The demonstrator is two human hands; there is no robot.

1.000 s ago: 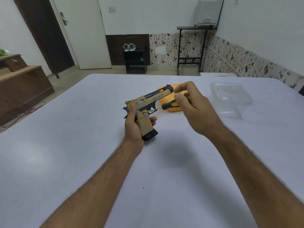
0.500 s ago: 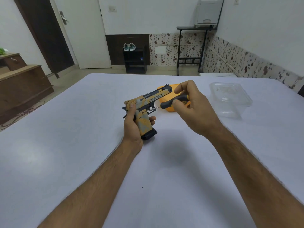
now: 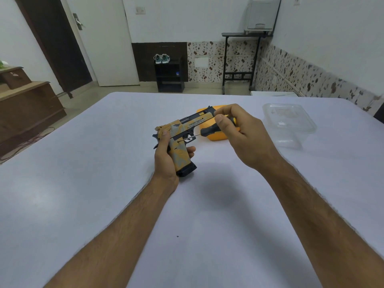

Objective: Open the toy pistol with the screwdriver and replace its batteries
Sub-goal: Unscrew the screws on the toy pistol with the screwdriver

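Observation:
An orange, grey and black toy pistol (image 3: 182, 129) is held above the white table (image 3: 83, 183), barrel pointing away to the right. My left hand (image 3: 166, 156) grips its handle, thumb up on the rear of the slide. My right hand (image 3: 241, 134) pinches the black-and-yellow handle of a small screwdriver (image 3: 207, 130). The thin metal shaft runs left, and its tip touches the pistol's side just above the grip, near the trigger.
An orange lid or box (image 3: 218, 136) lies on the table behind the pistol, partly hidden by my right hand. A clear plastic container (image 3: 291, 125) stands to the right. The table's far edge is beyond them; a dark speck (image 3: 177, 236) lies near me.
My right hand's fingers have shifted slightly on the screwdriver handle, as in turning it. The pistol and my left hand stay almost in place.

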